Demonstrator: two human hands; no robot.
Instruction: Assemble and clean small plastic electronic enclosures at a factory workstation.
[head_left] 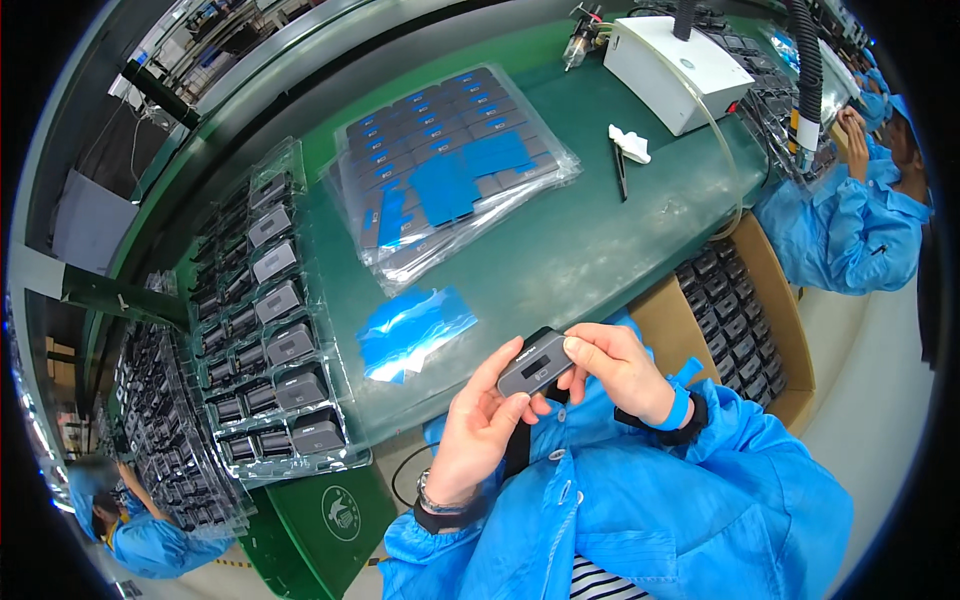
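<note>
A small grey-and-black plastic device (pixel 537 364) with a dark rectangular window is held up in front of my body. My left hand (pixel 479 425) grips its left end between thumb and fingers. My right hand (pixel 618 368) pinches its right end, the thumb resting on the upper face. To the left of my hands, a pile of shiny blue film pieces (pixel 412 335) lies on the green table (pixel 530 270). Beyond it is a stack of clear-wrapped sheets of dark grey panels (pixel 440 130), some with blue film strips on them.
Clear blister trays (pixel 352 452) with similar devices line the left side. A carton (pixel 799 340) of dark parts stands at the right. Tweezers (pixel 620 173), a crumpled white wipe (pixel 634 143) and a white box-shaped machine (pixel 668 75) with hoses are farther back. Blue-clad people (pixel 850 225) work nearby.
</note>
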